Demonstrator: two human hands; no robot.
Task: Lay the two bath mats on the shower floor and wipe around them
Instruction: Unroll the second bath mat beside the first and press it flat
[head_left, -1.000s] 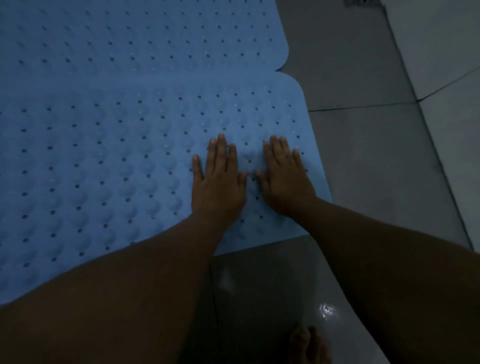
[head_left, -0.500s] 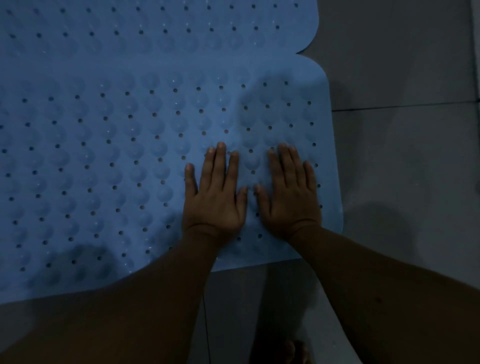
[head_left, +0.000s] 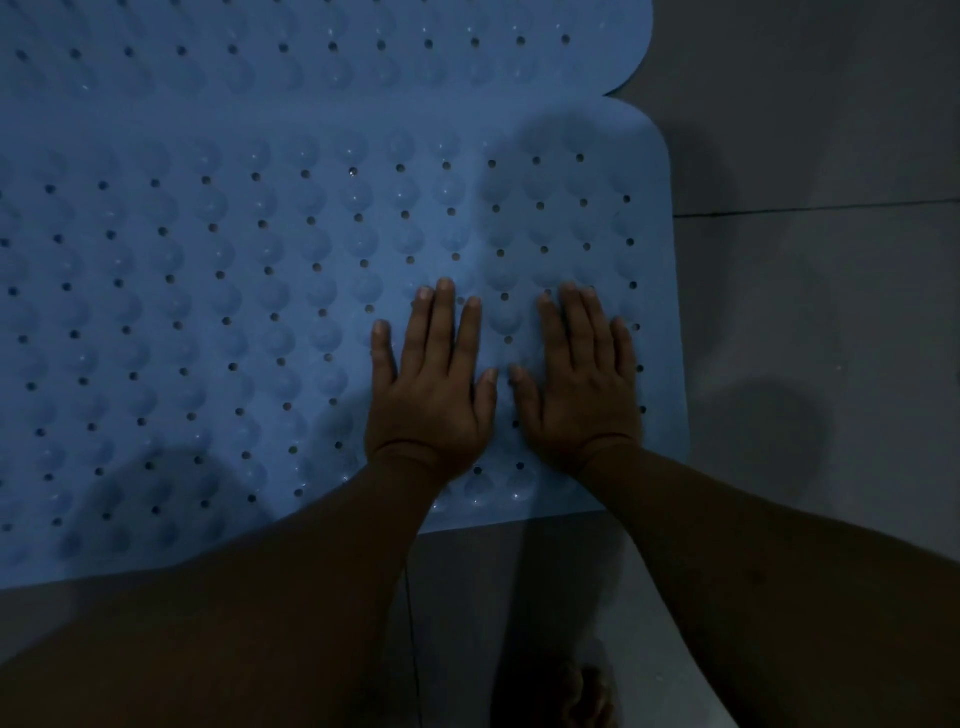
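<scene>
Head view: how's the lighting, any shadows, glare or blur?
Head view: dim, bluish, underexposed; forearms nearly black. Soft shadows fall on the near mat above the left hand and right hand, and on the floor tiles. Only tiny glints on the mat bumps; edges sharp, no motion blur.

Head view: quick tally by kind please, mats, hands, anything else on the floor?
Blue bath mats: 2, near mat and far mat, edges meeting.
Hands: 2, left hand and right hand, flat on the near mat.
Feet: 1, a foot on the tiled floor.
Total: 5.
</scene>
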